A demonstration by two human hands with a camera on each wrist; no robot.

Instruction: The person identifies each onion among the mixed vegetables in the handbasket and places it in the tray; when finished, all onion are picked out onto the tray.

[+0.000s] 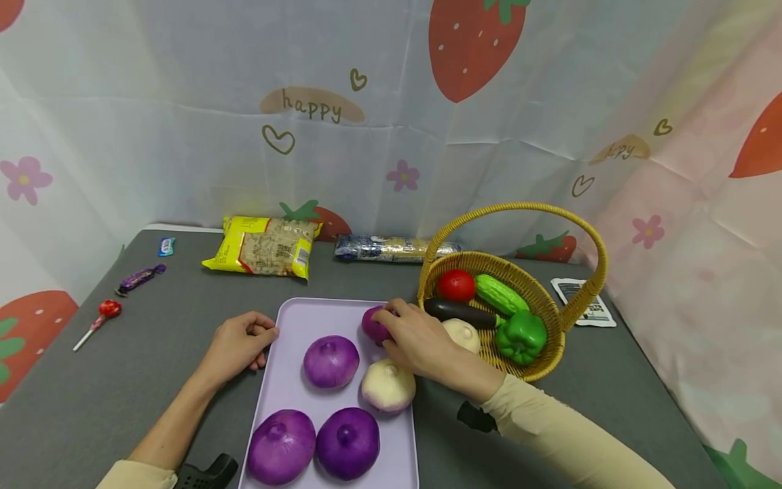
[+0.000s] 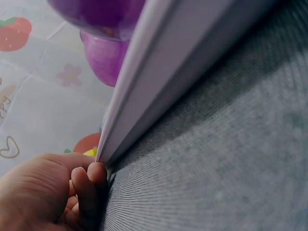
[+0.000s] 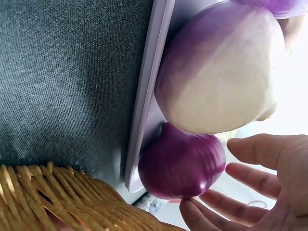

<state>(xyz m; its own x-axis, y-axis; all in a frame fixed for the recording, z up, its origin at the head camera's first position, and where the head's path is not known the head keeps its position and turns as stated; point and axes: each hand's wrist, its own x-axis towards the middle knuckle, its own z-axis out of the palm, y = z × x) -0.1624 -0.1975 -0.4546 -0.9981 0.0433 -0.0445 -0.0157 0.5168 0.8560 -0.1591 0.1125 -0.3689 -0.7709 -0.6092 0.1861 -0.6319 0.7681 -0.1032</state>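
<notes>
My left hand (image 1: pixel 243 341) pinches the left rim of a pale lilac tray (image 1: pixel 293 387) between thumb and curled fingers, seen close up in the left wrist view. Over the tray's far right corner, my right hand (image 1: pixel 421 339) has its fingertips at a small red onion (image 3: pixel 180 161). The right wrist view shows those fingers spread along one side of the onion, the thumb slightly apart from it. Nearer on the tray lie a white-and-purple turnip (image 1: pixel 387 386) and several larger purple bulbs, among them one at the left (image 1: pixel 330 362) and a darker one (image 1: pixel 347 443).
Right of the tray stands a wicker basket (image 1: pixel 552 339) with a tall handle, holding a tomato, cucumber, eggplant, green pepper and a pale bulb. Behind are a yellow bag (image 1: pixel 269 248) and a long packet (image 1: pixel 391 248). A lollipop (image 1: pixel 100 319) and wrapped candies lie left; a white sachet (image 1: pixel 583 302) lies right.
</notes>
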